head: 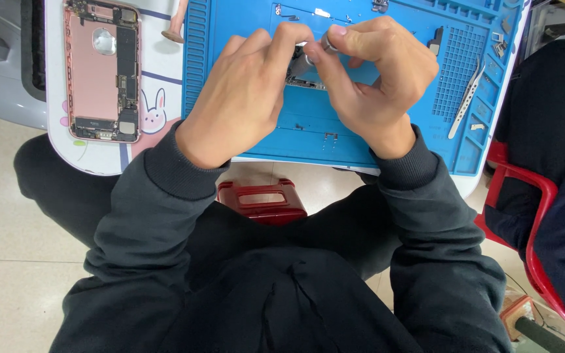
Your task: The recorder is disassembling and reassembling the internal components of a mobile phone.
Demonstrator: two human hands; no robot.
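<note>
Both hands meet over a blue repair mat [230,19]. My left hand [243,91] curls its fingers around a small metal part [302,82] resting on the mat, mostly hidden under the fingers. My right hand [377,75] pinches a thin silver screwdriver [315,53] between thumb and forefinger, its tip pointing down at the part. An opened pink phone housing [102,68], with circuit boards showing, lies on the white table to the left, apart from both hands.
Silver tweezers [467,98] lie in the mat's right tray section, with small screws and parts along the mat's top edge. A red stool [263,202] shows between my knees. Another seated person's dark clothing [557,150] and a red chair [531,189] are at right.
</note>
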